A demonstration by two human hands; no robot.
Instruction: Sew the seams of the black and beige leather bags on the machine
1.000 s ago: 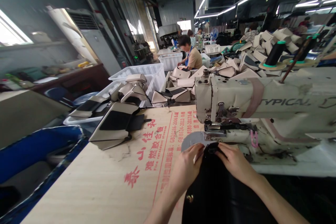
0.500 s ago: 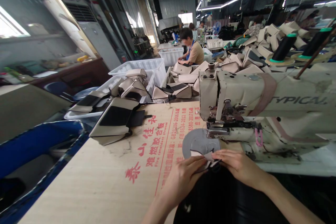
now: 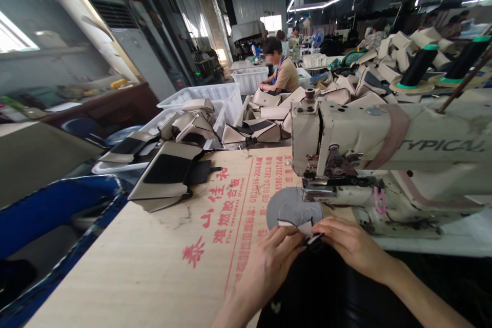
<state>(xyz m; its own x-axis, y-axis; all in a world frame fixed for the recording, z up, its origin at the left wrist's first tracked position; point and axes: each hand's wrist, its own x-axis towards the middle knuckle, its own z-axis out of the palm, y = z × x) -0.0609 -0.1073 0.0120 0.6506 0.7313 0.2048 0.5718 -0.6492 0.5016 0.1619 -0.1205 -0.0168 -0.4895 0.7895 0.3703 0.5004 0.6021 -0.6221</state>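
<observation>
Between my two hands is a small beige piece with black edging [image 3: 303, 227], close to the table's near edge. My left hand [image 3: 277, 252] pinches its left side, fingertips on top. My right hand [image 3: 346, 240] grips the right side, where a black part shows under the fingers. The fingers hide much of the piece. Just beyond my hands lies a round grey disc [image 3: 284, 206] on the plywood table [image 3: 154, 261]. To the right stands the sewing machine [image 3: 346, 138], its arm and narrow bed apart from the piece.
A beige and black sewn bag piece [image 3: 169, 174] sits at the table's left. Behind are white plastic crates [image 3: 230, 100] and heaped similar pieces [image 3: 269, 113]. A blue-lined container [image 3: 77, 200] stands left. Thread cones [image 3: 417, 66] rise behind the machine. A co-worker [image 3: 284, 72] sits beyond.
My left fingers have shifted slightly on the beige piece, and more of its edge shows between my hands. My right hand has barely moved. The view has shifted a little.
</observation>
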